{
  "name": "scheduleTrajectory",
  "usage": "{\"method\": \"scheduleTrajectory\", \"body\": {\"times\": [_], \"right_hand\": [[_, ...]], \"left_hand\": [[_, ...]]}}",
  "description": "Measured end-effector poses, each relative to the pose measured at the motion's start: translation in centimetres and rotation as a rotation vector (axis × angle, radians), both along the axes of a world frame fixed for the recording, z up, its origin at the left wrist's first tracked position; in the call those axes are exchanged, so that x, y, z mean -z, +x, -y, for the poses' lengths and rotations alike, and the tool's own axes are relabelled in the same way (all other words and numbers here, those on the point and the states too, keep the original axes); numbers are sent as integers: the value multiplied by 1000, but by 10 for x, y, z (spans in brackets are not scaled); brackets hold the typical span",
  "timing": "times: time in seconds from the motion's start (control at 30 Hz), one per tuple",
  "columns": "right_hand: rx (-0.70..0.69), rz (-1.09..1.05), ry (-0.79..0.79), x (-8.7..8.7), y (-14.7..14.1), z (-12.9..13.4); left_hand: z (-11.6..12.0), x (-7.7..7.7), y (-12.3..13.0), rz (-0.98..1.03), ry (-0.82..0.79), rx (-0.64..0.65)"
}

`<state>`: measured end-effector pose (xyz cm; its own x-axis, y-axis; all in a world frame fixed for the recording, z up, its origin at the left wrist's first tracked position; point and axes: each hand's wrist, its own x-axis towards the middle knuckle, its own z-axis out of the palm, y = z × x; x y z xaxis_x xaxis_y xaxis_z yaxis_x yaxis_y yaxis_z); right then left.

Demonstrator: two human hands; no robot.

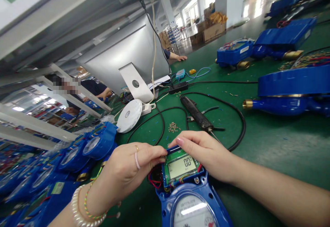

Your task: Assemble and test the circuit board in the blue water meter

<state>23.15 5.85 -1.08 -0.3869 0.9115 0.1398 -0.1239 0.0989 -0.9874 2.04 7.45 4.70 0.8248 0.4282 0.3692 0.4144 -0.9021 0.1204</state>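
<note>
Both hands work at a blue meter on the green bench.
Head view: left hand (134,167) and right hand (203,153) pinch a small blue part (172,148) above the circuit board (180,168) in the meter (192,203), near the bottom edge; a screwdriver (197,114) and loose screws (173,127) lie just behind.

Left hand (129,167) and right hand (203,153) meet fingertip to fingertip at the far edge of a green circuit board (180,167) seated in an open blue water meter (192,203) on the green bench (270,144). Just beyond the right hand lies a black electric screwdriver (197,114), with loose screws (173,127) beyond the fingertips. More blue meters (85,151) crowd beside the left hand.
</note>
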Motion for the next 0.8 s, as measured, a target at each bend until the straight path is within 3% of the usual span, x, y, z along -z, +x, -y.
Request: {"method": "scheduleTrajectory", "body": {"times": [0.63, 0.8], "right_hand": [[-24, 35, -4, 2, 2, -1], [-20, 59, -7, 1, 5, -1]], "left_hand": [[-3, 1, -1, 9, -55, -32], [2, -2, -18, -9, -208, -176]]}}
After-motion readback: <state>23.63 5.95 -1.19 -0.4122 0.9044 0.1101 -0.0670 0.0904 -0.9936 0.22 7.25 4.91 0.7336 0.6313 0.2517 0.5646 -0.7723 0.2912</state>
